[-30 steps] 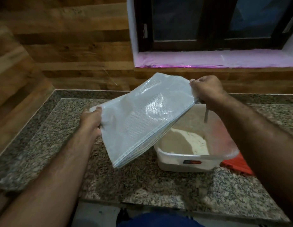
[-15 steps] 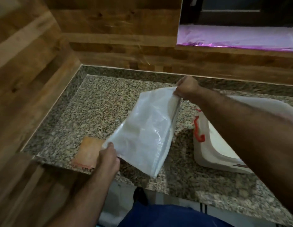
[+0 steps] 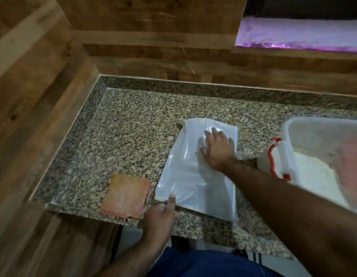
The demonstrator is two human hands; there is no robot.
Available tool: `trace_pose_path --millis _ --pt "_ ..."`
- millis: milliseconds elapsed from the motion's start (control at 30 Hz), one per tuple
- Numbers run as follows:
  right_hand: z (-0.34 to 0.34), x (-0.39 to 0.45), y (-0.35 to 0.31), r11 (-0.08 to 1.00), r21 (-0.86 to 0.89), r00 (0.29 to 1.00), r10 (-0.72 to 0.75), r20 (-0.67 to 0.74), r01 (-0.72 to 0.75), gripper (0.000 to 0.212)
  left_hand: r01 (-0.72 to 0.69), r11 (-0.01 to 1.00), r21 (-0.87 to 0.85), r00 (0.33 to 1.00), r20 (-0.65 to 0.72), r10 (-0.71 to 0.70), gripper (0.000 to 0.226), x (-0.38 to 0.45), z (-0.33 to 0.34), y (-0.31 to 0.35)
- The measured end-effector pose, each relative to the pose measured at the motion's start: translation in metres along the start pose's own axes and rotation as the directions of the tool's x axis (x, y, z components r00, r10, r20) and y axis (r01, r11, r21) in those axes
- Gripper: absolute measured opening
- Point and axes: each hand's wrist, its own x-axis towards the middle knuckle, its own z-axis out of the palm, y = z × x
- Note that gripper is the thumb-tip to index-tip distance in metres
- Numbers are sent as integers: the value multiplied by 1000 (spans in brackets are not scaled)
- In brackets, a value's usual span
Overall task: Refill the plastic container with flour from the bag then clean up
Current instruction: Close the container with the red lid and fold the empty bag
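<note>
My right grip [image 3: 217,148] lies open, palm flat on the emptied bag [image 3: 193,176] on the desk [image 3: 133,136]. My left grip [image 3: 160,216] pinches its near corner. The container [image 3: 313,156] of flour stands right of my right grip.

I count one white woven flour bag [image 3: 195,176] lying flat on my one granite counter [image 3: 129,136]. There is one clear plastic container [image 3: 321,152] with one heap of flour [image 3: 311,172] inside, and two red latch clips [image 3: 272,156] show on its near side. One orange folded cloth [image 3: 125,194] lies by the bag. Two hands are mine: my left hand [image 3: 159,216] and my right hand [image 3: 217,150]. One window sill [image 3: 299,35] glows purple.
</note>
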Motion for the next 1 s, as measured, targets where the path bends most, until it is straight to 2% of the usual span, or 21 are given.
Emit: trace_pose_path --millis 33,100,167,200,267,333,400,433,500,633,700,833,1000 --pt "14 -11 -4 998 -15 998 -67 -19 67 72 -133 991 22 990 -42 134 71 0 -7 4" --pt "40 -27 -4 991 -16 990 -136 -29 135 78 -360 933 -17 927 -116 356 63 15 -19 19" --pt "61 -40 -3 988 -14 988 -155 -16 155 84 -543 840 14 832 -127 540 38 51 -25 41" --pt "70 -45 -3 988 -16 988 -157 -12 156 86 -608 787 106 782 -91 616 30 76 -24 54" --pt "84 -52 -2 988 -28 989 -150 -14 150 88 -669 670 322 726 89 682 54 132 -14 80" --pt "93 -52 -2 989 -33 990 -141 6 141 90 -684 520 511 703 274 656 78 179 -1 99" --pt "100 -54 -1 988 -56 989 -139 47 142 94 -706 289 647 652 434 621 95 213 10 107" --pt "102 -55 0 987 -74 988 -138 68 143 96 -716 188 673 627 500 598 102 224 15 109" --pt "106 -59 1 986 -90 987 -129 94 138 101 -726 73 684 593 568 571 114 237 20 108" --pt "106 -66 2 988 -82 984 -121 133 133 130 -698 -3 716 593 581 557 122 254 24 97" --pt "105 -67 1 986 -89 981 -130 147 144 143 -695 13 719 616 585 528 124 261 24 92" --pt "100 -66 1 989 -75 978 -115 173 129 151 -709 39 704 637 616 463 138 263 22 95" --pt "86 -63 -1 984 -102 943 -111 312 149 171 -701 -36 712 674 679 293 168 251 11 119"
